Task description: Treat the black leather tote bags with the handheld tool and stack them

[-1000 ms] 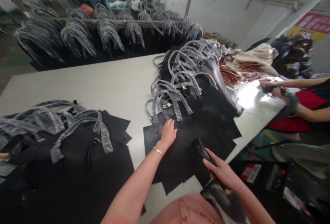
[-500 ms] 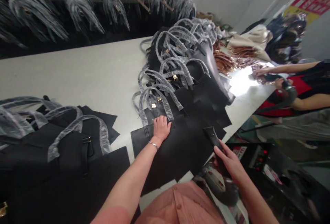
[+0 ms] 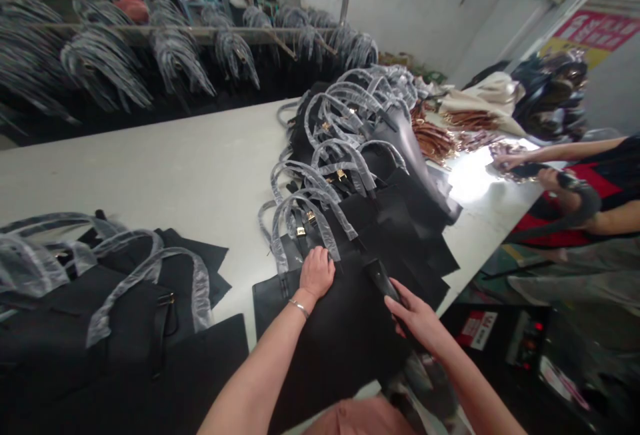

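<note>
A black handbag [image 3: 340, 328] lies flat on the pale table in front of me, its handles [image 3: 327, 231] wrapped in clear plastic. My left hand [image 3: 317, 273], with a bracelet at the wrist, rests at the bag's top edge beside a handle base, fingers curled onto it. In my right hand [image 3: 413, 315] is a black nozzle [image 3: 381, 278] with a flat, wide tip. The tip points over the bag's upper right part, and I cannot tell whether it touches. A gold clasp [image 3: 301, 231] shows just beyond my left hand.
More black handbags [image 3: 400, 201] overlap behind this one, and another pile [image 3: 125, 321] lies at the left. Bags hang along a rail [image 3: 200, 36] at the back. At the right, a co-worker's hands [image 3: 550, 181] hold a similar tool. A dark machine [image 3: 525, 335] stands below the table.
My right hand has brought the nozzle leftward from the bag's right side over its surface. The fingers of my left hand look more curled at the top edge. The view has tilted up slightly.
</note>
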{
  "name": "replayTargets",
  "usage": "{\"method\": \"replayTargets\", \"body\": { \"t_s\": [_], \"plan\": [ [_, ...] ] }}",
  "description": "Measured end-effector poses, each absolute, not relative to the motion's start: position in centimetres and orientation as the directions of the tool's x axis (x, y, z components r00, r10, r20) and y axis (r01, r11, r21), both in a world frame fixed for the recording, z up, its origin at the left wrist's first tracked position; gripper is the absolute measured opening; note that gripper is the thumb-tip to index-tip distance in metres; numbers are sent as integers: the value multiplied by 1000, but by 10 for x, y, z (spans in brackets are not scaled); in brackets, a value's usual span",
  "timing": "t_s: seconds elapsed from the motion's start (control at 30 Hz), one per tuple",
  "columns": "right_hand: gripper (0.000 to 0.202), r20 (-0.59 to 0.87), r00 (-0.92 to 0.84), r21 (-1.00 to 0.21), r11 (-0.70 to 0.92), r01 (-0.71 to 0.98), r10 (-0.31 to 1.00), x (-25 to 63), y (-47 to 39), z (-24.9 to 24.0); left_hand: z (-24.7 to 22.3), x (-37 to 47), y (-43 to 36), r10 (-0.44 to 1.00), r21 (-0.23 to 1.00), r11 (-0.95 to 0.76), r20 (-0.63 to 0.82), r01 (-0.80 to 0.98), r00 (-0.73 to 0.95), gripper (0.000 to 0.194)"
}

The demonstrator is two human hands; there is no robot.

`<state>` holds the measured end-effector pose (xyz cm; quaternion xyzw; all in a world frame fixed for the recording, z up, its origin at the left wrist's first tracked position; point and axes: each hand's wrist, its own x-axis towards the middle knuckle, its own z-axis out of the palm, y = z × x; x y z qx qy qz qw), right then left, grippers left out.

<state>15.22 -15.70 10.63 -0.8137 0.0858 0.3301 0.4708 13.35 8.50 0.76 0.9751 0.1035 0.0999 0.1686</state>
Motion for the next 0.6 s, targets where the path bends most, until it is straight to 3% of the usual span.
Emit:
{"method": "replayTargets", "body": {
  "t_s": [0.27,0.6],
  "plan": [
    [63,-696,676,-676,-540,-501,244,187,-116,108,12,130,85,195,327,-934,126,144,973,20],
    [59,-721,634,-665,-533,-523,279,205,-101,113,5,137,86,239,411,-889,34,205,970,29]
  ]
}}
